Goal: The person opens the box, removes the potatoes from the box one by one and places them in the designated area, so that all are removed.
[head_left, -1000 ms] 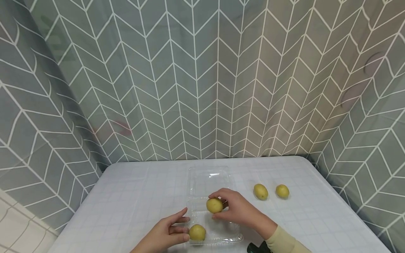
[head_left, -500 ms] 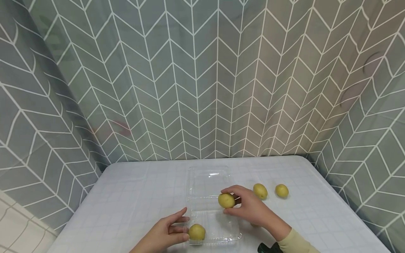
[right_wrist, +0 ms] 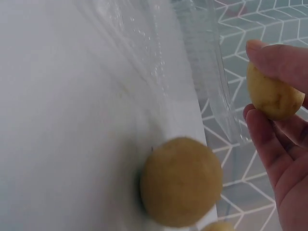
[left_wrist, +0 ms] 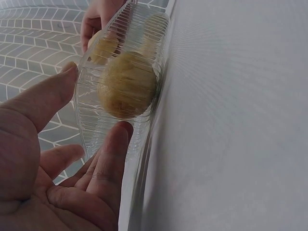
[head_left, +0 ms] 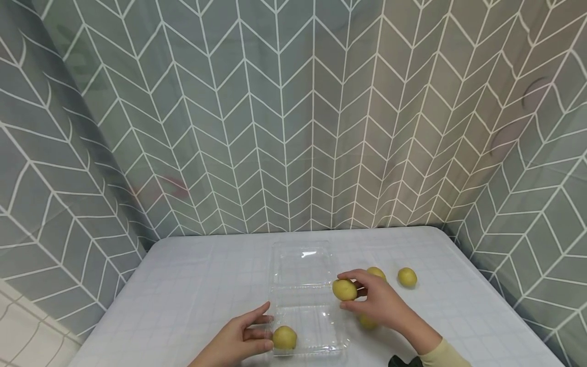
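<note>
My right hand (head_left: 378, 300) pinches a yellow potato (head_left: 344, 290) between thumb and fingers, above the right side of a clear plastic clamshell box (head_left: 316, 326). The box lies unfolded with its lid (head_left: 302, 262) laid back. Inside its near left corner sits another potato (head_left: 285, 337), seen through the ribbed wall in the left wrist view. My left hand (head_left: 240, 336) is at the box's left side, fingers fairly straight and fingertips at the wall. Beneath my right hand a potato (right_wrist: 182, 182) rests on the table, mostly hidden in the head view.
Beyond my right hand lie two more potatoes, one (head_left: 377, 272) partly covered by the hand and one (head_left: 407, 277) farther right. A white cloth covers the table (head_left: 197, 285). Patterned curtains (head_left: 293, 127) stand behind and at both sides. A dark object (head_left: 404, 361) is by the right wrist.
My right hand has moved rightward with the potato, from over the middle of the box to its right edge. A potato on the table has come partly into view beneath it. The left hand stays put.
</note>
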The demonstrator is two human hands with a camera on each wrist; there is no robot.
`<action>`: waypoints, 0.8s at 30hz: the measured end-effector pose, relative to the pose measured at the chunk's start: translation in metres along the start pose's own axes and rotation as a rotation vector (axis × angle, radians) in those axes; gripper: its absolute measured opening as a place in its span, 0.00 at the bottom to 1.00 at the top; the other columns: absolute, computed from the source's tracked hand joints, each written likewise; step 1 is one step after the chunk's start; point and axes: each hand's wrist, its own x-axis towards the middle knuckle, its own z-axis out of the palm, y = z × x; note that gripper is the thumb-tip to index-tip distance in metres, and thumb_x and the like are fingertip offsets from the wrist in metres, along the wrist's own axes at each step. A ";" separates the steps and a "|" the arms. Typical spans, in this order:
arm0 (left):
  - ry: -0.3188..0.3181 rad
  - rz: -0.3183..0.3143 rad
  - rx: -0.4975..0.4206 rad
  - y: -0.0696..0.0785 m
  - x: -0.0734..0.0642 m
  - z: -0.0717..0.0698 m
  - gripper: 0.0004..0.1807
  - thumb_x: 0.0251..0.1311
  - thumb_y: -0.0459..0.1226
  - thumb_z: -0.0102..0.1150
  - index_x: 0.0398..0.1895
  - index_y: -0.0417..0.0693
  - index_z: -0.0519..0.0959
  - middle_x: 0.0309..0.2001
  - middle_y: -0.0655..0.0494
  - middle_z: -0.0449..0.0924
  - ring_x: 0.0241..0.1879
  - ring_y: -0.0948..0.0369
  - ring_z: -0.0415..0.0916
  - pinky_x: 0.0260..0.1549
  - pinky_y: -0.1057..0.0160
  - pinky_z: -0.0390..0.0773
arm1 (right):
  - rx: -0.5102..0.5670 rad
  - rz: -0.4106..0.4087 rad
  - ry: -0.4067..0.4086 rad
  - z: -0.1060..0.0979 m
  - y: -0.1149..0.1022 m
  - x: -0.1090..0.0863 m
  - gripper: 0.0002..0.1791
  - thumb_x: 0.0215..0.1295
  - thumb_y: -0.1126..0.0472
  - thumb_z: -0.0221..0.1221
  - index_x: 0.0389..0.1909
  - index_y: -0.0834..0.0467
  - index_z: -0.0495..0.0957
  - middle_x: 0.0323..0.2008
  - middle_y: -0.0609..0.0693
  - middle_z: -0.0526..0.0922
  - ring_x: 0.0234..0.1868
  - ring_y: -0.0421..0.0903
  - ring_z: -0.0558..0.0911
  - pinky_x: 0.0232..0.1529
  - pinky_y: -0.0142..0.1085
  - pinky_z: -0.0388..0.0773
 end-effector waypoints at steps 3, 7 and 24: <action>0.000 0.007 0.008 -0.001 0.000 0.000 0.45 0.62 0.38 0.68 0.76 0.35 0.53 0.64 0.34 0.68 0.54 0.52 0.78 0.48 0.64 0.80 | -0.009 0.026 0.024 -0.005 0.004 -0.004 0.30 0.53 0.52 0.75 0.57 0.51 0.78 0.48 0.43 0.80 0.43 0.46 0.82 0.45 0.37 0.82; 0.004 0.008 0.012 0.000 -0.001 0.000 0.45 0.62 0.38 0.68 0.76 0.35 0.53 0.64 0.34 0.68 0.54 0.52 0.78 0.48 0.64 0.80 | -0.013 0.029 0.060 -0.011 0.010 -0.010 0.31 0.52 0.51 0.75 0.57 0.53 0.78 0.47 0.44 0.79 0.42 0.45 0.82 0.45 0.37 0.82; -0.003 0.018 0.014 -0.001 -0.001 0.000 0.45 0.63 0.38 0.67 0.76 0.35 0.53 0.64 0.33 0.67 0.54 0.55 0.79 0.48 0.65 0.80 | -0.029 0.097 0.170 -0.033 0.025 -0.034 0.33 0.50 0.54 0.76 0.58 0.57 0.78 0.52 0.53 0.80 0.42 0.44 0.84 0.43 0.35 0.83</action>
